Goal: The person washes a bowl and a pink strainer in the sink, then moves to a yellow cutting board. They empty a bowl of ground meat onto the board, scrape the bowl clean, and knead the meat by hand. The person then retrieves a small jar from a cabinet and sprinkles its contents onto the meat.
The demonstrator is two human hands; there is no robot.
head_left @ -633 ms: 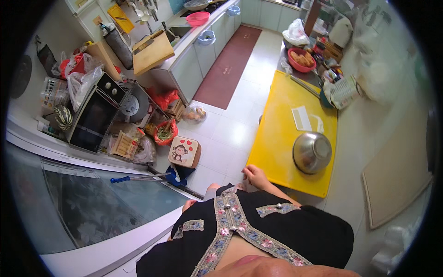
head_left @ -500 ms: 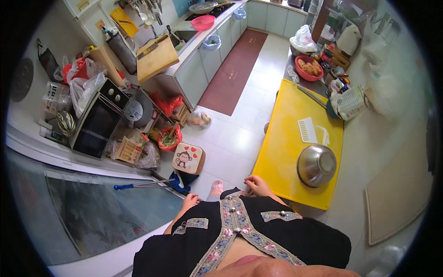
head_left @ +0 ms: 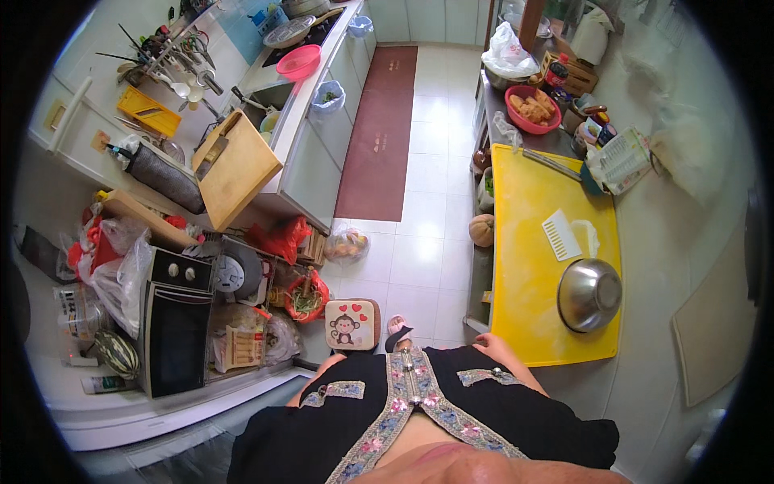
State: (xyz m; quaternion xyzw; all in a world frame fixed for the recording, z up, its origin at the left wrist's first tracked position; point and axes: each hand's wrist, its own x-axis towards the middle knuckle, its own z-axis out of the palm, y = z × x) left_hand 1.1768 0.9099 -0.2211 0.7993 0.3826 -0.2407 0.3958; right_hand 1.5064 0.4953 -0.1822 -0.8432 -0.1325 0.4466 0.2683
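My right hand [head_left: 493,348] hangs beside the near left corner of the yellow work mat [head_left: 524,290], its visible fingers loosely apart with nothing seen in them. At my left side, my left hand [head_left: 329,363] is mostly hidden by the black top, so its fingers cannot be made out. Lying on the mat are an upturned steel bowl [head_left: 587,297], a white toothed scraper [head_left: 561,235] and a small whitish piece [head_left: 588,237] beside it. A long metal rod [head_left: 551,164] rests across the mat's far edge.
A square stool [head_left: 352,324] with a monkey print stands ahead on my left, near a red bag of greens [head_left: 306,295] and an oven [head_left: 176,331]. A cutting board with a knife [head_left: 235,171] overhangs the left counter. A brown runner [head_left: 379,133] lies along the aisle.
My view has turned leftward and moved forward, with the stool and table now nearer. My hands have dropped closer to my sides, the left one largely out of sight. The blue-handled tool has left view.
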